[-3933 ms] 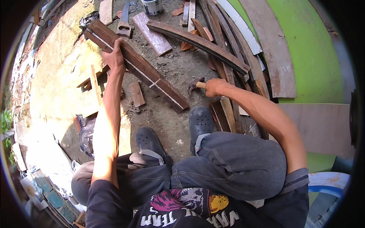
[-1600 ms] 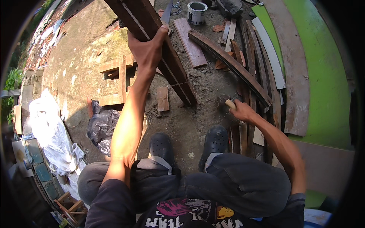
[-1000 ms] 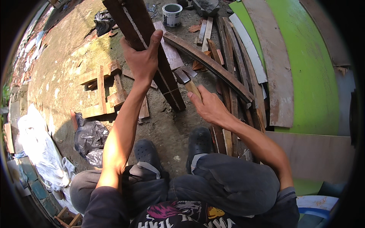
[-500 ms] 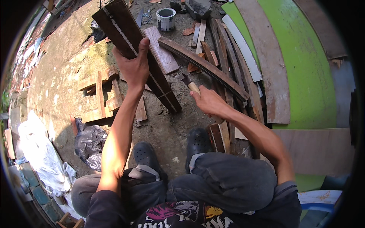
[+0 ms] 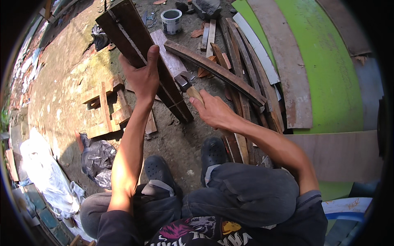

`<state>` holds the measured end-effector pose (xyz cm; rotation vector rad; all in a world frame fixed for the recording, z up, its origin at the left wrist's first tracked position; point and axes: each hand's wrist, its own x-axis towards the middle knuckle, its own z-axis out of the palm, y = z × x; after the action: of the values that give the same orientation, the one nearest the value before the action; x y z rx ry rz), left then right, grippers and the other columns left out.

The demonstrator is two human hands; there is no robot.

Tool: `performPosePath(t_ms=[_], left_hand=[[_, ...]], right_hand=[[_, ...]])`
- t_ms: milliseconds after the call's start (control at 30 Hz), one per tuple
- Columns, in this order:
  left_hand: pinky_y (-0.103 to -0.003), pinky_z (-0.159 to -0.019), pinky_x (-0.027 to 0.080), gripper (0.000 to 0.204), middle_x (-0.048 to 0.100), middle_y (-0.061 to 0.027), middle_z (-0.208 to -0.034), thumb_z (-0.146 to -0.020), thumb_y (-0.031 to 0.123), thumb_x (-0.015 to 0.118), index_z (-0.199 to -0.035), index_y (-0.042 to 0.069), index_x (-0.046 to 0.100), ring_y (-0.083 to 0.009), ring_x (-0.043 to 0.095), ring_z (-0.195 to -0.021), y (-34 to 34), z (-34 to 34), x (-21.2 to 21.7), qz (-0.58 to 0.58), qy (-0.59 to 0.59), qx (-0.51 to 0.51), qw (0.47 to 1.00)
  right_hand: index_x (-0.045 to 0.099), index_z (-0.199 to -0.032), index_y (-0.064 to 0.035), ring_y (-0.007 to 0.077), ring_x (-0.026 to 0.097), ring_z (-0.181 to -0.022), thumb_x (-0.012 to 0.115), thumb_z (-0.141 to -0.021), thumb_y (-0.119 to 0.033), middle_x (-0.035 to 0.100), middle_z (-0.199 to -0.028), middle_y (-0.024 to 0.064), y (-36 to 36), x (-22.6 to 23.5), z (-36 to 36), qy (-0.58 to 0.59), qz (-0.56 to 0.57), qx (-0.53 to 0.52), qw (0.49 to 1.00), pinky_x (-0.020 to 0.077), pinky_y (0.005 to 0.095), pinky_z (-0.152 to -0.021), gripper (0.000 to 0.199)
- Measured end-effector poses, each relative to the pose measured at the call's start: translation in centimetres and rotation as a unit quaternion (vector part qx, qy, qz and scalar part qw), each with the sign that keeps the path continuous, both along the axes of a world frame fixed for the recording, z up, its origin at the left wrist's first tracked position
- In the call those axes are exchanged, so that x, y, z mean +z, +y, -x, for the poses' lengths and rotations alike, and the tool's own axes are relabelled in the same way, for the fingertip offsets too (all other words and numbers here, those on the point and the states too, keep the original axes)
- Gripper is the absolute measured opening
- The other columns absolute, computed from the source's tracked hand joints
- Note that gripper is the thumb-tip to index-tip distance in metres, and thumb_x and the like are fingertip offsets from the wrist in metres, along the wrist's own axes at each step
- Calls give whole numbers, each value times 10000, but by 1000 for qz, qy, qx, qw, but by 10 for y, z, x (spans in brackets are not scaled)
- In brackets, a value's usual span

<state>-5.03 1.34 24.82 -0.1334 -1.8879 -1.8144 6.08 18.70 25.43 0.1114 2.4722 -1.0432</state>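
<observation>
I see my left hand (image 5: 141,78) gripping the dark plank frame (image 5: 143,57); just right of it, my right hand (image 5: 213,111) clutches a hammer (image 5: 186,84), seemingly touching the frame.

left hand (image 5: 141,76) raised, fingers clenched | right hand (image 5: 213,111) fingers wrapped, lower

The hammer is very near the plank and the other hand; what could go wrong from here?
1. The left hand grips the dark plank close to where the hammer in the right hand points, so a missed swing might hit the fingers.
2. The plank stands tilted with its lower end on the dirt and could slip.
3. Loose boards lie beside the shoes: a tripping risk.
</observation>
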Motion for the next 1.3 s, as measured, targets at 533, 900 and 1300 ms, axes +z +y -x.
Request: performPosePath(t_ms=[533, 900, 1300], left_hand=[[-309, -871, 477, 636, 615, -101, -1067, -860, 409, 779, -1223, -24, 486, -174, 595, -963, -24, 4, -8, 1, 30, 2, 1000], [-308, -839, 470, 581, 614, -82, -1018, -923, 445, 693, -1221, -19, 510, -165, 584, -921, -24, -4, -15, 43, 18, 26, 999], [-335, -935, 467, 693, 603, -136, -1172, -877, 375, 765, -1324, -42, 438, -213, 595, -1055, -32, -17, -21, 1, -8, 6, 1000]], right_hand=[[489, -1126, 12, 200, 540, -396, 415, -1028, -473, 553, -611, 108, -10, 29, 11, -77, 43, -49, 995, 448, 381, -398, 500], [492, -1070, 74, 251, 592, -454, 408, -1031, -398, 565, -607, 141, -8, 37, 10, -114, 94, -27, 989, 484, 413, -464, 481], [497, -1003, 80, 241, 582, -411, 399, -1029, -397, 563, -553, 111, -1, 34, 15, -84, 159, -78, 981, 480, 399, -433, 488]])
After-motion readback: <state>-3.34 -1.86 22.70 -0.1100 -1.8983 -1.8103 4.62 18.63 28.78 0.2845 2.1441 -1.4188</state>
